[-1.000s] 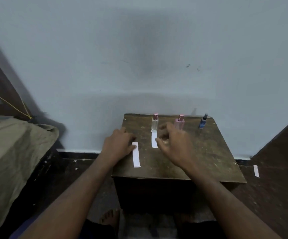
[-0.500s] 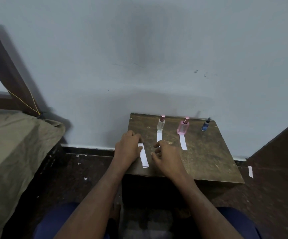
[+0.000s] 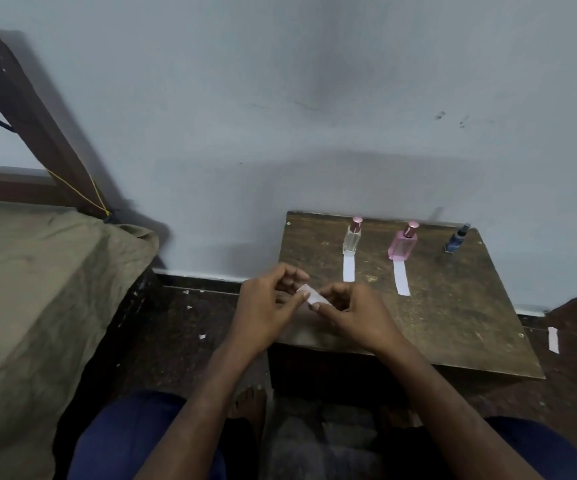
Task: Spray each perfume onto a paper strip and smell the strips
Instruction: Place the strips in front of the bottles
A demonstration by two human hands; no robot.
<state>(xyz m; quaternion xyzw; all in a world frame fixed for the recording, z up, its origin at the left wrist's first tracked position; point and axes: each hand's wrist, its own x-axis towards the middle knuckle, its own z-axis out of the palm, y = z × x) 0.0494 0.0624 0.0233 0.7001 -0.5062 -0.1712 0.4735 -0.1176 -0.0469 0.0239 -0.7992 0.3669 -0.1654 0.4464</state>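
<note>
Head view: both hands (left (image 3: 266, 306); right (image 3: 356, 311)) pinch paper strip (image 3: 311, 295).

Pale blue wall (image 3: 280, 98); dark floor (image 3: 183, 341); worn wooden table (image 3: 453, 323); olive-draped bed (image 3: 38, 289)

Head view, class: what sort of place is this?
Probably a plain room in a home, perhaps a bedroom: a cloth-covered bed, a small worn wooden table against a bare painted wall, and a dark floor.

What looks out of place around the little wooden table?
One paper strip lies on the dark floor right of the wooden table, away from the others. Small white scraps dot the floor to its left. The blue bottle has no strip before it.
</note>
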